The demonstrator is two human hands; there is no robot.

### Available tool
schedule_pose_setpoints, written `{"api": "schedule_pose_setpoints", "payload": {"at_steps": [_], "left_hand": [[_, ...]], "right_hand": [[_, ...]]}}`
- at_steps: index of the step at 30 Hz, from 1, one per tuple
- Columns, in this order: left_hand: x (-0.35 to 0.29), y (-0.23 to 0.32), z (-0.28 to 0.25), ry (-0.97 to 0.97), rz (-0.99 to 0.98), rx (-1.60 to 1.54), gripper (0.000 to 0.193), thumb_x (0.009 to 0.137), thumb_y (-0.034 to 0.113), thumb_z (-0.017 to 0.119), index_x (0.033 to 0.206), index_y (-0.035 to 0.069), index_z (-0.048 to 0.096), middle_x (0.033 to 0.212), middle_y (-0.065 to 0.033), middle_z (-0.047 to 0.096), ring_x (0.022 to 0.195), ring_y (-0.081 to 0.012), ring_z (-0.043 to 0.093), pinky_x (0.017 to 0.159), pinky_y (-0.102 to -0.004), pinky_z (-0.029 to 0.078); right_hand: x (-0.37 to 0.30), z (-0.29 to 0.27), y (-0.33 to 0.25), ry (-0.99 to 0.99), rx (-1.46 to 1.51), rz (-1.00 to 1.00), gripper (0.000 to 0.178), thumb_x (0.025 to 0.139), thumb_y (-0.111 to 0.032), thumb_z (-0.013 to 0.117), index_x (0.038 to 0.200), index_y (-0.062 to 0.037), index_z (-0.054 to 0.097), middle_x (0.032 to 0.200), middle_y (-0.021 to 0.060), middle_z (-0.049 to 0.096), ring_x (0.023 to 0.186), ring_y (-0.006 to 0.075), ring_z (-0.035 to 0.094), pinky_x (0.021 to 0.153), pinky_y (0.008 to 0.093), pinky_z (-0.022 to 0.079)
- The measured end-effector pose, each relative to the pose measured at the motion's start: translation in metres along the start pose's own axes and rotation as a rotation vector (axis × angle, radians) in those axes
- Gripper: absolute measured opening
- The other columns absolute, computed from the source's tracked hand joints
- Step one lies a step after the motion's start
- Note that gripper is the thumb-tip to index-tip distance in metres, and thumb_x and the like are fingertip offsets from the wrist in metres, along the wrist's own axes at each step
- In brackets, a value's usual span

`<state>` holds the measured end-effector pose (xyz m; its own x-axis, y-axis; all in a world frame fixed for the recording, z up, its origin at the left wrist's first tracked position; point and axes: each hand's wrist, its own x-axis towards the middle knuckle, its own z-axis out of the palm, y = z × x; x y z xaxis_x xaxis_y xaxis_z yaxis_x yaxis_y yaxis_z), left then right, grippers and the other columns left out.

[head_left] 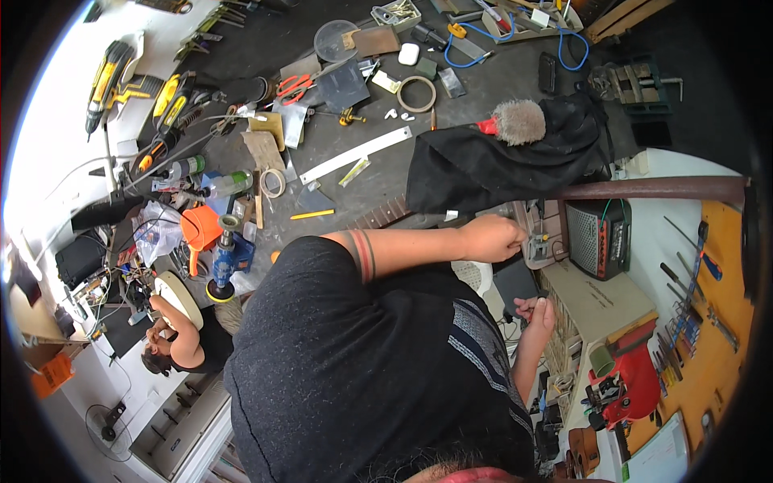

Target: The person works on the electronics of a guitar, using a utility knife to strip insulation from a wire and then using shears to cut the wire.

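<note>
My left arm stretches across to the right, and my left hand (493, 238) is closed in a fist, its fingertips turned away. It is beside a small pale compartment box (531, 216) with small metal parts (539, 241) in it. Whatever the fist holds, if anything, is hidden. Lower and nearer, my right hand (538, 314) is raised with loosely bent fingers, the thumb apart, and no object visible in it. A dark flat panel (515, 283) lies between the two hands. Left of my left hand, a fretted instrument neck (378, 216) runs along the bench edge.
A black cloth (483, 173) with a fluffy grey brush head (519, 122) lies on the dark bench (366, 129). A speaker amplifier (597, 237) stands on a cardboard box (600, 302) at right. A polisher (229, 258) is at left, near another person (189, 342).
</note>
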<state>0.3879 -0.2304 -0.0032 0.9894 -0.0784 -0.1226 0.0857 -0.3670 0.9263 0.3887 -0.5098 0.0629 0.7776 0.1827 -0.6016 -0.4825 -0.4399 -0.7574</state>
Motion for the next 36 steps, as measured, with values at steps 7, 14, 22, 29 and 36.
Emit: {"api": "schedule_pose_setpoints", "payload": {"at_steps": [7,14,22,29,36], "left_hand": [[-0.093,-0.019,-0.003,0.307,-0.056,0.291,0.013,0.087,0.013,0.073,0.097,0.008,0.067,0.094,-0.0149,0.069,0.091,-0.0395,0.07,0.079,-0.0497,0.056],[-0.229,-0.155,-0.106,0.91,-0.691,0.708,0.021,0.093,0.014,0.076,0.11,0.002,0.074,0.119,-0.0199,0.069,0.116,-0.0404,0.065,0.099,-0.0511,0.055],[-0.243,-0.17,-0.084,0.893,-0.63,0.753,0.013,0.091,0.013,0.075,0.102,0.007,0.078,0.112,-0.0131,0.069,0.11,-0.0362,0.065,0.095,-0.0504,0.052],[-0.243,-0.161,-0.093,0.885,-0.551,0.527,0.013,0.092,0.015,0.075,0.102,0.008,0.077,0.109,-0.0129,0.071,0.11,-0.0347,0.067,0.092,-0.0499,0.053],[-0.222,-0.176,-0.117,0.886,-0.744,0.521,0.018,0.091,0.017,0.076,0.106,0.008,0.078,0.114,-0.0146,0.072,0.116,-0.0363,0.066,0.097,-0.0551,0.052]], "right_hand": [[-0.056,-0.019,0.062,0.023,0.03,-0.055,0.037,0.119,-0.024,0.043,0.092,-0.0021,0.056,0.086,0.0081,0.062,0.089,0.0227,0.072,0.08,0.0322,0.054],[-0.118,-0.036,0.141,-0.027,0.034,-0.009,0.037,0.119,-0.025,0.044,0.092,-0.0031,0.056,0.084,0.0081,0.064,0.088,0.0217,0.073,0.077,0.0311,0.054],[-0.129,-0.026,0.135,-0.084,-0.066,0.002,0.039,0.12,-0.025,0.041,0.092,-0.0015,0.056,0.084,0.0093,0.065,0.087,0.0234,0.075,0.075,0.0318,0.055],[-0.102,0.0,0.101,-0.132,-0.144,-0.055,0.039,0.12,-0.026,0.04,0.093,-0.0017,0.056,0.086,0.0091,0.066,0.087,0.0232,0.075,0.077,0.0324,0.056],[-0.089,0.017,0.085,-0.174,-0.161,-0.103,0.039,0.12,-0.026,0.041,0.093,-0.0019,0.056,0.086,0.0087,0.066,0.087,0.023,0.075,0.077,0.0332,0.057]]}}
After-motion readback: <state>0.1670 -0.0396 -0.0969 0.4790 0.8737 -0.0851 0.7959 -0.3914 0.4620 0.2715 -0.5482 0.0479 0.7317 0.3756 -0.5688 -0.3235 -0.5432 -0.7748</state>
